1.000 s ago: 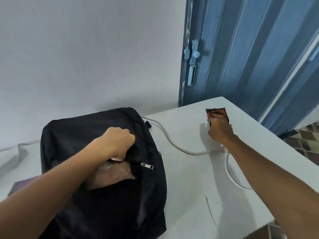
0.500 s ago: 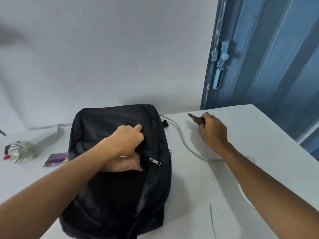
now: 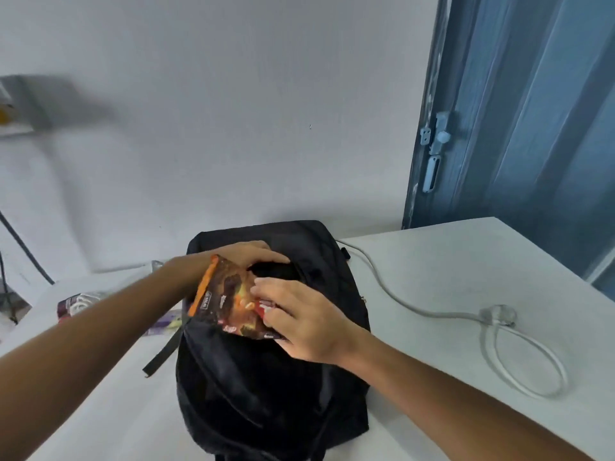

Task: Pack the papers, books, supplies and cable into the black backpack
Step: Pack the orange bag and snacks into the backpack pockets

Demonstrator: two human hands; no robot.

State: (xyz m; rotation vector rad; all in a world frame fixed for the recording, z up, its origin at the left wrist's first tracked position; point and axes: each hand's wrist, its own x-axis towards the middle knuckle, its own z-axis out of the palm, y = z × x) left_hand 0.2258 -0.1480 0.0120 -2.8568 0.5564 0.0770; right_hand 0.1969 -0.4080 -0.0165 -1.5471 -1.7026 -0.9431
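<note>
At the far left of the white table point(image 3: 449, 277) I see a blurred dark packet with white markings point(image 3: 78, 302) lying flat, and just right of it a purple-and-pale item point(image 3: 164, 322) partly hidden behind my left forearm. My left hand point(image 3: 244, 256) reaches over the top of the black backpack point(image 3: 266, 394), which lies flat in the middle of the table; its fingers curl over the upper edge of the dark opening, gripping the fabric there. Between my two hands sits a brown and orange packet point(image 3: 229, 297), tilted, with its orange edge up against my left wrist and its lower corner resting on the backpack's front. My right hand point(image 3: 306, 322) holds the packet at its right side: the fingertips point(image 3: 263, 286) lie across its printed face and the thumb is tucked under its lower edge, so the packet is pinched just at the mouth of the opening, not yet inside. Further right, a grey-white cable point(image 3: 392, 294) runs from behind the backpack across the table and ends in a loose loop point(image 3: 525, 361), well apart from both hands.
</note>
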